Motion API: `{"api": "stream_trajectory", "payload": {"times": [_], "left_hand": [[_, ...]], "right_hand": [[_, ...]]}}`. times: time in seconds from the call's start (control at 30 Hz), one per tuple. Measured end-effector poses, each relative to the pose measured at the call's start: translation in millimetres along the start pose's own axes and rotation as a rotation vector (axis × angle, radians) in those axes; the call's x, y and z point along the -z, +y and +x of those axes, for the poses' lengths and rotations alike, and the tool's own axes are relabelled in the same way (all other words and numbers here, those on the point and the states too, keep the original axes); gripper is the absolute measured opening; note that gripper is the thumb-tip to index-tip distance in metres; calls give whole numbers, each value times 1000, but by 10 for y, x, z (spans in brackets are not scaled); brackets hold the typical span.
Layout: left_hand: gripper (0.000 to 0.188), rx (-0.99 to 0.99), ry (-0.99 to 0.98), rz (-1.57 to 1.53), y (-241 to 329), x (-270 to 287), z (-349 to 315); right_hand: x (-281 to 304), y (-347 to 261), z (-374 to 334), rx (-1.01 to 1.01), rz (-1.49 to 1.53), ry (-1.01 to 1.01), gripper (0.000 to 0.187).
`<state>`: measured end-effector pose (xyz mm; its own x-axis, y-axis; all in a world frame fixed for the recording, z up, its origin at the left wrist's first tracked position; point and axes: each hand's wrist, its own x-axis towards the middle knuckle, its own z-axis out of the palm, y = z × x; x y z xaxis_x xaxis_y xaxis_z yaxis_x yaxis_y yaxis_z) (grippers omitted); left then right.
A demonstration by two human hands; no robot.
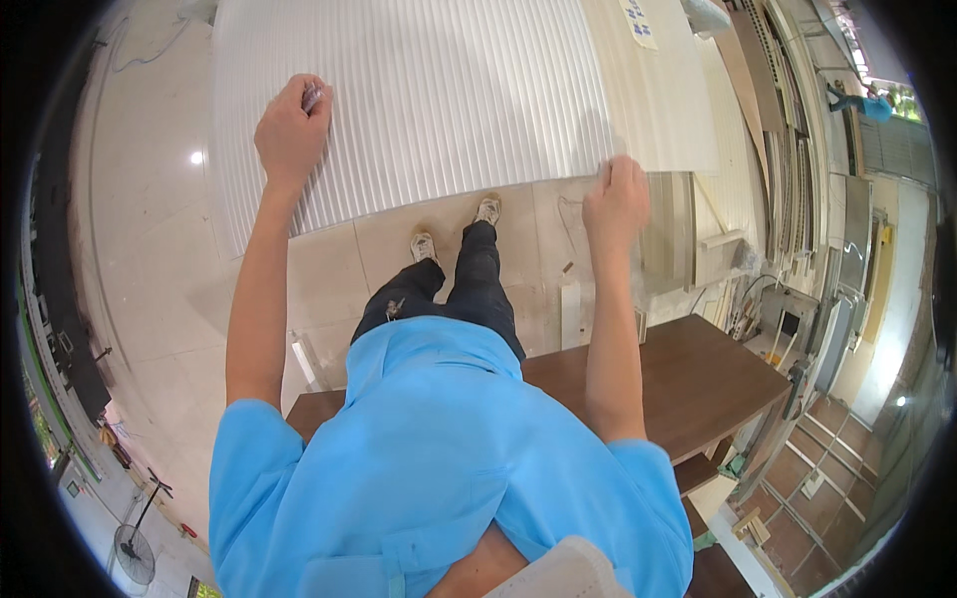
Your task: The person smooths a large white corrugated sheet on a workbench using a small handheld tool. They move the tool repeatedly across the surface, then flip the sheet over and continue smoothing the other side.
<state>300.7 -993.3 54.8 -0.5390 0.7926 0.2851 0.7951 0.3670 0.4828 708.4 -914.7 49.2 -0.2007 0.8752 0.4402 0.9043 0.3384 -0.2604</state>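
Observation:
A large white ribbed panel [439, 100] lies before me, its near edge running slantwise across the view. My left hand [292, 138] is closed over the panel's left part. A small shiny, purplish bit shows between its thumb and fingers; what it is I cannot make out. At the near right corner of the ribbed panel, my right hand [616, 204] has its fingers closed on the edge. Beneath and to the right of it stretches a smoother cream panel [663, 110] with a paper label [640, 22] at its far end.
Behind my right arm stands a dark brown wooden table [688, 384]. Long boards and strips [793, 149] are stacked on the right. Pale tiled floor [150, 269] spreads to the left, with a black fan [135, 548] at lower left. Another person [865, 105] is far off at upper right.

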Motion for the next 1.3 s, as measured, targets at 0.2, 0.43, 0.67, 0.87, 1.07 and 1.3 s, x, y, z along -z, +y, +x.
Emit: {"api": "stream_trajectory", "payload": {"times": [0.2, 0.43, 0.67, 0.87, 1.07, 1.3], "left_hand": [[18, -15, -20, 24, -18, -20, 3], [18, -22, -13, 38, 0, -3, -24], [17, -35, 20, 2, 1, -8, -54], [16, -13, -6, 31, -7, -23, -38], [17, -56, 22, 28, -16, -21, -44], [17, -38, 41, -2, 5, -15, -84]], "right_hand": [[112, 119, -206, -31, 105, -49, 10], [316, 192, -375, -398, 407, -42, 12], [58, 122, 11, -136, 262, -23, 9], [62, 78, 14, -39, 71, -22, 8], [-27, 9, 267, -7, -24, -62, 7], [-11, 56, 82, -103, 26, -63, 12]]}}
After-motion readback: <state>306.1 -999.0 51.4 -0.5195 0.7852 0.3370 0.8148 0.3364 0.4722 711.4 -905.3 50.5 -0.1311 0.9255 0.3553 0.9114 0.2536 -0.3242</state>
